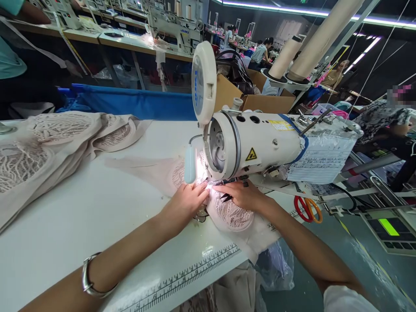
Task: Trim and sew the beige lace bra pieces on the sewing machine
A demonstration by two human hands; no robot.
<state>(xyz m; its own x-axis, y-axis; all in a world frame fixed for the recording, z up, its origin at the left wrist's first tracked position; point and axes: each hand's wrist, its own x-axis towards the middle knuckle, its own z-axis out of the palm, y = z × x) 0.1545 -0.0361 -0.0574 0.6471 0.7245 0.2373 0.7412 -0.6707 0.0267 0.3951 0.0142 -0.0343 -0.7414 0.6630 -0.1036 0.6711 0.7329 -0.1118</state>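
Observation:
A pale pink lace bra [232, 213] lies under the lit needle area of a white sewing machine [260, 141]. My left hand [186, 203] is at its left side, with thumb and fingertips closed on the cloth close to the needle. From the right, my right hand [245, 196] reaches in, its index finger stretched along the cloth. Small black thread snips [226, 197] are tucked in that hand, pointed tips showing below the fingers; the grip itself is partly hidden. A light blue lamp-like piece [190, 164] hangs left of the needle.
More lace pieces [65, 138] are piled at the table's left. Red and orange-handled scissors [307, 209] lie at the right edge. A printed ruler [195, 271] runs along the front. Behind are a blue cloth bin [136, 102] and a cardboard box [268, 103]. Other people sit farther off.

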